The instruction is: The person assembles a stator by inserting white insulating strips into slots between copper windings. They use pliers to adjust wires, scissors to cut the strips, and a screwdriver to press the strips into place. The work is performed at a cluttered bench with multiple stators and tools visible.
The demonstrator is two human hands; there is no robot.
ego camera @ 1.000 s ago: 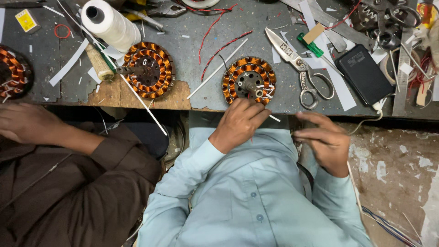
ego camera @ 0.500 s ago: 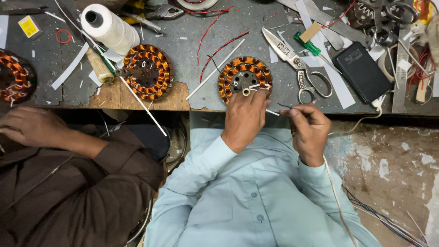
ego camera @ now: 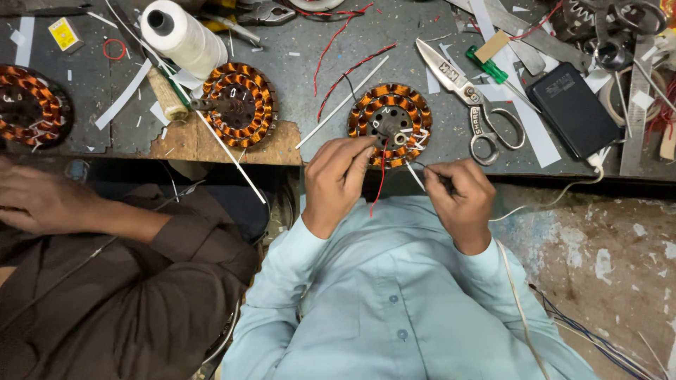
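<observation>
A round stator [ego camera: 389, 124] with copper-orange windings lies at the near edge of the grey workbench [ego camera: 303, 84]. My left hand [ego camera: 336, 181] touches the stator's near rim and pinches a thin red wire [ego camera: 381, 172] that hangs down from the stator. My right hand [ego camera: 461, 197] is just right of it, fingers closed on a thin dark wire [ego camera: 421, 166] that leads to the same rim. A short white sleeve [ego camera: 415, 177] sticks out between the two hands. Both sleeves are light blue.
A second stator [ego camera: 238, 104] on a wooden block, a white thread spool [ego camera: 182, 35], scissors [ego camera: 468, 98], a black box [ego camera: 574, 109], a green screwdriver and white paper strips lie on the bench. A third stator [ego camera: 28, 105] sits far left. A co-worker's hand [ego camera: 42, 200] and brown sleeve rest at left.
My right hand has come up from my lap to the stator's rim. My left hand slid from the stator's top to its near edge, and the red wire now hangs from it.
</observation>
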